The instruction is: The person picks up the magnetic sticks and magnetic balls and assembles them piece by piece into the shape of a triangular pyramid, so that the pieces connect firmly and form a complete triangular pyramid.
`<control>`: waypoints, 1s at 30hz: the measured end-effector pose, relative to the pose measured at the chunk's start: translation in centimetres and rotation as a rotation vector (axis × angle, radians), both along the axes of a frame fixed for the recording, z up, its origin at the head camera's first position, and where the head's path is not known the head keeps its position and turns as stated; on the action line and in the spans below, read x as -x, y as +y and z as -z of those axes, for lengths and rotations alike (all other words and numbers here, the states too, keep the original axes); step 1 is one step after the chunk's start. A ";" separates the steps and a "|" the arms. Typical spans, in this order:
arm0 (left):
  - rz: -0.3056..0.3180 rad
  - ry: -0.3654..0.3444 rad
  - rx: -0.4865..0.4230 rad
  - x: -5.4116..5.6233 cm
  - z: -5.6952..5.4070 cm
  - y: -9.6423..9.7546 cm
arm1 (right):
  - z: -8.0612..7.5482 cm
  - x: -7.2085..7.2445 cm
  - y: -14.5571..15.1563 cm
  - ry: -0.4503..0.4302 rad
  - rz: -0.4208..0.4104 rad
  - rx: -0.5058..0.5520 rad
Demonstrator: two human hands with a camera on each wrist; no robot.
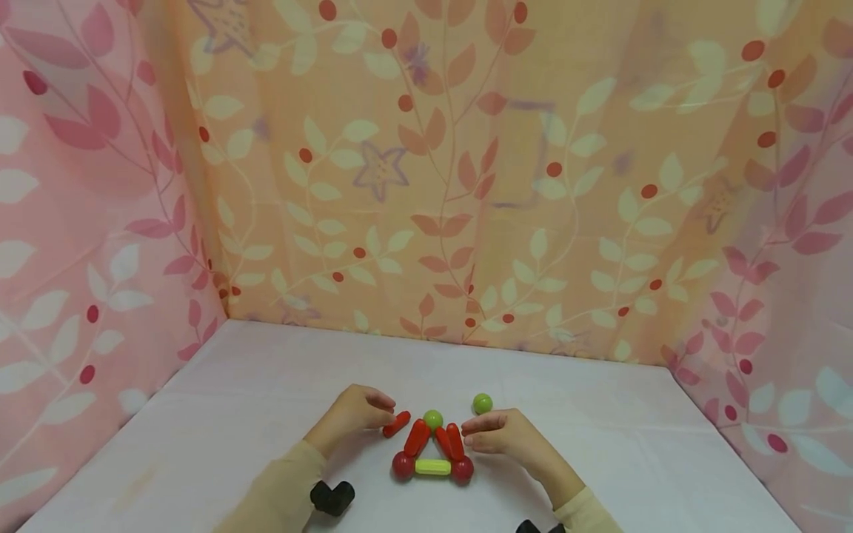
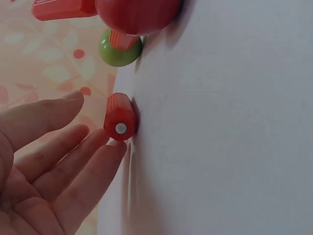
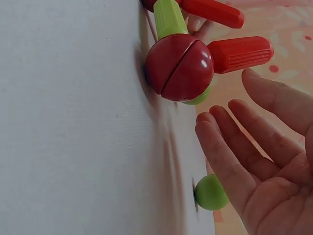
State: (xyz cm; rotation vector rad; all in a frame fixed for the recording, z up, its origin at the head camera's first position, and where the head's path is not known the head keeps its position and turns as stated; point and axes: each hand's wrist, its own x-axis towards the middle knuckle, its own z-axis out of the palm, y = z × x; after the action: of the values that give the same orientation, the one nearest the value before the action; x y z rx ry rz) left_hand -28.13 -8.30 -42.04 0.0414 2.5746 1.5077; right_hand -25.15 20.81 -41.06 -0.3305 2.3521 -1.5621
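My left hand point(image 1: 356, 417) is beside a loose red magnetic rod point(image 1: 396, 423) lying on the table. In the left wrist view its fingertips are at the rod point(image 2: 120, 116), whose end shows a silver disc; whether they touch I cannot tell. My right hand point(image 1: 500, 437) has its fingers extended just right of a built frame and holds nothing. In that frame, a yellow-green rod point(image 1: 433, 467) joins two red balls point(image 1: 403, 466). Red rods point(image 1: 417, 438) rise from the balls, and others lead back towards a green ball point(image 1: 433, 420).
A second green ball point(image 1: 483, 403) lies apart, behind my right hand. White cloth covers the table point(image 1: 266, 370). Patterned fabric walls point(image 1: 440, 222) stand at the back and both sides. Black wrist mounts point(image 1: 332, 498) sit at my wrists.
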 end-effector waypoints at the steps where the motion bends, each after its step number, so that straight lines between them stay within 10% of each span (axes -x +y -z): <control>1: 0.002 -0.002 0.007 0.1 0.0 0.0 | 0.0 0.0 0.0 -0.004 -0.001 0.002; 30: 0.046 -0.020 0.101 -0.4 -0.2 1.0 | 0.3 -0.2 0.0 -0.092 -0.137 -0.071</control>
State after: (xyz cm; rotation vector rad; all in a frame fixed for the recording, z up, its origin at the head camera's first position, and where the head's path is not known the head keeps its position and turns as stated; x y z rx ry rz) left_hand -27.75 -7.32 -41.88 0.0734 2.6114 1.3539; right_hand -24.92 20.84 -41.32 -0.3866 2.2576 -1.3977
